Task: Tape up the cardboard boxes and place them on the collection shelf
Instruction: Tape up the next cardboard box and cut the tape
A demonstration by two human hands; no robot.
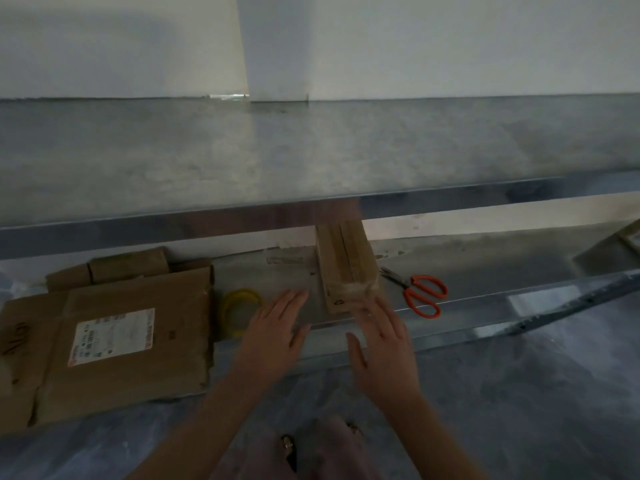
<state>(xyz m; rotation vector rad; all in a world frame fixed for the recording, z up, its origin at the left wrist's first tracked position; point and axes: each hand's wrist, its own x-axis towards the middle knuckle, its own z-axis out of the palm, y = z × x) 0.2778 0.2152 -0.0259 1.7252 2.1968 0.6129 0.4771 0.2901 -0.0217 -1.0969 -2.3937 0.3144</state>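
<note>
A small taped cardboard box (347, 268) stands on the lower metal shelf (485, 268), under the upper shelf (311, 154). My right hand (381, 341) reaches to the box's front lower corner with fingers straight, fingertips touching or just short of it. My left hand (277, 327) hovers flat and open just left of the box, holding nothing. A roll of yellow-rimmed tape (239, 308) lies on the shelf left of my left hand. Orange-handled scissors (420, 292) lie to the right of the box.
A stack of flattened cardboard (114, 337) with a white label fills the shelf's left end, overhanging its front edge. Another box corner (627, 237) shows at the far right. The grey floor (519, 393) lies below; my feet (287, 445) are at the bottom.
</note>
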